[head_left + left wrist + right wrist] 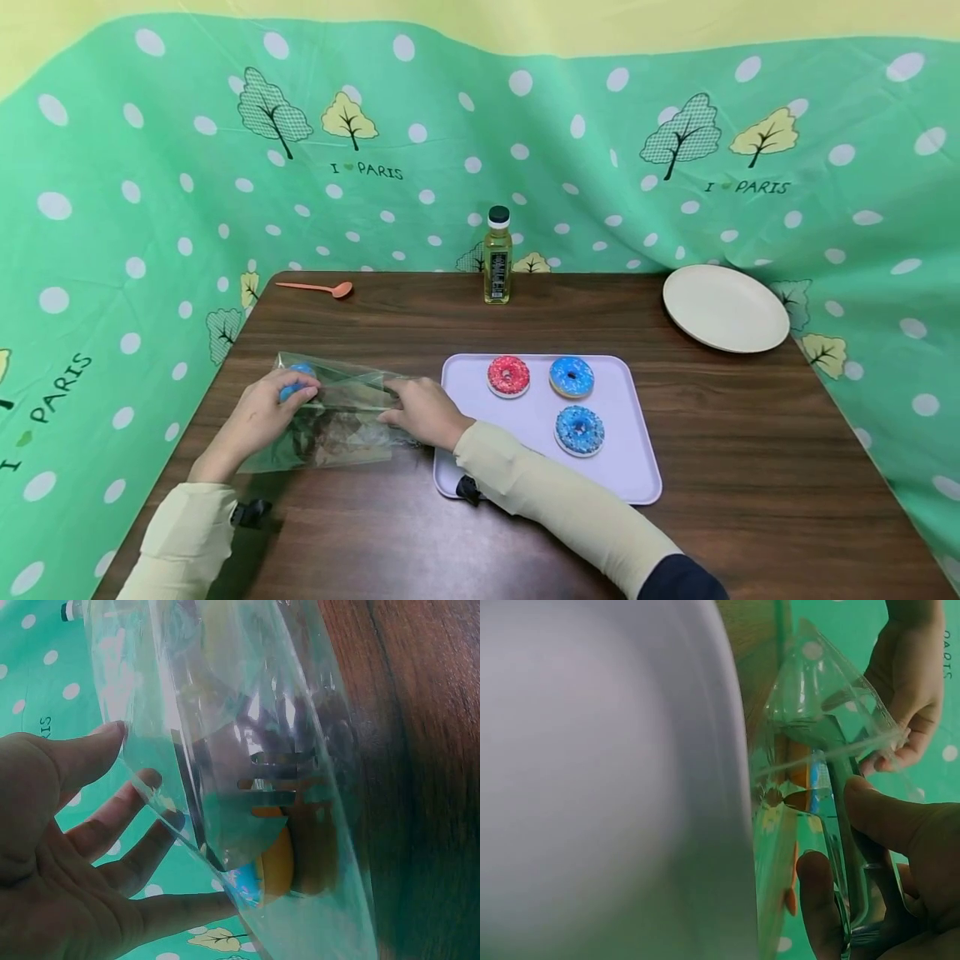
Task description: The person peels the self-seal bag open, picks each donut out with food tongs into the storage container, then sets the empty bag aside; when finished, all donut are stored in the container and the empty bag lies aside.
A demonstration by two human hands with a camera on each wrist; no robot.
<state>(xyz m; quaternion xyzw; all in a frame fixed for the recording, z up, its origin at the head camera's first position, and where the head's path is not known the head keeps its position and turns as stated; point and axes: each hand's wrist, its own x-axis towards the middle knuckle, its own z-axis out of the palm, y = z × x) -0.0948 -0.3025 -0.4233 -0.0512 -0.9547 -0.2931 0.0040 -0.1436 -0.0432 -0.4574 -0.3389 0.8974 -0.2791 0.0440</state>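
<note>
My left hand (258, 417) pinches the edge of a clear plastic bag (345, 433) at the left of the table. Inside the bag is a blue-iced donut (276, 862), close to the left fingertips. Metal tongs (855, 855) reach into the bag, their slotted end (274, 796) beside the donut. My right hand (427, 412) grips these tongs at the bag's mouth, thumb on one arm and fingers on the other. On the lilac tray (611, 467) sit a red donut (509, 377) and two blue donuts, one (572, 377) behind the other (580, 431).
A bottle of yellow liquid (497, 258) stands at the back of the brown table (750, 467). An orange spoon (330, 289) lies at the back left, and a white plate (726, 308) at the back right. Behind hangs a green dotted cloth (555, 167).
</note>
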